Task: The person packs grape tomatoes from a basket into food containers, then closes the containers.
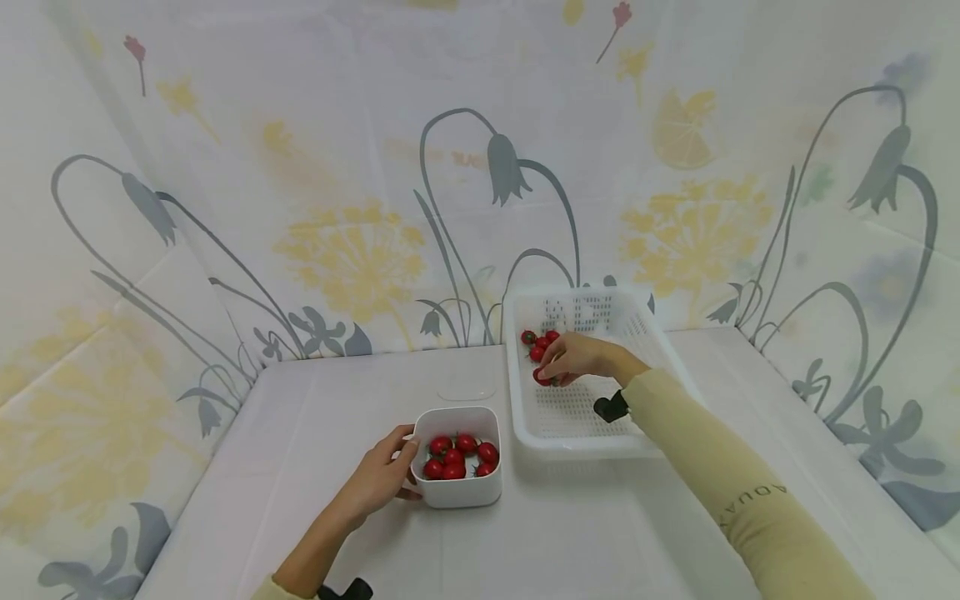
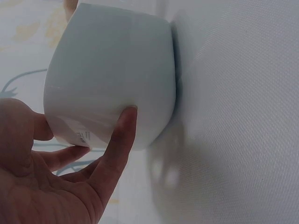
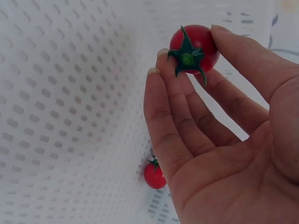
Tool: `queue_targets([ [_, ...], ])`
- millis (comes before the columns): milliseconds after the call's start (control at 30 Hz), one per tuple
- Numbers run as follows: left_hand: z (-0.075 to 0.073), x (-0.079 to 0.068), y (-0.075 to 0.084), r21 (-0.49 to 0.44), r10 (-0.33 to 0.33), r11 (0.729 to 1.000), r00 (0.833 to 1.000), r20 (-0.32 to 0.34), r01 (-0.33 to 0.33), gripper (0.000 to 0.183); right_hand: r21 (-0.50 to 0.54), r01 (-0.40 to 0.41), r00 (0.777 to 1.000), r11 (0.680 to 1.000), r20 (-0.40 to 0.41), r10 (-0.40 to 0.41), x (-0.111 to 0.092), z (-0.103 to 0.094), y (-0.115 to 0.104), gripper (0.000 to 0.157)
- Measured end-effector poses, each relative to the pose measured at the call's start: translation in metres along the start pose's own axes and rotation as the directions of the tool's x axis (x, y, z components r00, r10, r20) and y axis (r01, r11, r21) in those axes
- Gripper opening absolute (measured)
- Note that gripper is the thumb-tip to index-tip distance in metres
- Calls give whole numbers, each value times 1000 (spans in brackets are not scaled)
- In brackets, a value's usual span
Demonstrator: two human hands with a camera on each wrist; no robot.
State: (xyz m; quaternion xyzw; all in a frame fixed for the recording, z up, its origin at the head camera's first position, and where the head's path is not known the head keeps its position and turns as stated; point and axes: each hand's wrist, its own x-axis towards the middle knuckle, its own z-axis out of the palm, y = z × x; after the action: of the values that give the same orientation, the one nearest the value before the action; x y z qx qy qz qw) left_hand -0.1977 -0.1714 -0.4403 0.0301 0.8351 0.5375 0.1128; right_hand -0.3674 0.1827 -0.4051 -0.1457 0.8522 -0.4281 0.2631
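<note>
Cherry tomatoes with green stems lie in a small white square container (image 1: pixel 463 493); several red tomatoes (image 1: pixel 453 457) show inside it. My left hand (image 1: pixel 378 475) holds the container by its left side, thumb near the rim and fingers curved round the outer wall. In the left wrist view, one fingertip (image 2: pixel 128 114) presses on the smooth wall. My right hand (image 1: pixel 581 357) is over the white perforated basket (image 1: pixel 566 450). Between its thumb and fingertips it pinches one cherry tomato (image 3: pixel 198 44), whose green calyx faces the wrist camera.
More cherry tomatoes (image 1: pixel 537 353) lie at the left side of the basket, beside my right hand. The basket stands to the right of and behind the container on a white-covered table (image 1: pixel 337 392). A flower-printed cloth (image 1: pixel 360 167) rises behind the table.
</note>
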Motion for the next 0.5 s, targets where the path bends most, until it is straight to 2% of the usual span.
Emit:
queue_targets([
  [200,1,1,0,6,-15,1000,1000,7,15,42,-7,34,999,999,27,-33,-4,3,-4,28],
  [500,0,0,0,1,3,1000,1000,7,-3,42,-50,65,997,997,52,-62,-12,9,-15,24],
])
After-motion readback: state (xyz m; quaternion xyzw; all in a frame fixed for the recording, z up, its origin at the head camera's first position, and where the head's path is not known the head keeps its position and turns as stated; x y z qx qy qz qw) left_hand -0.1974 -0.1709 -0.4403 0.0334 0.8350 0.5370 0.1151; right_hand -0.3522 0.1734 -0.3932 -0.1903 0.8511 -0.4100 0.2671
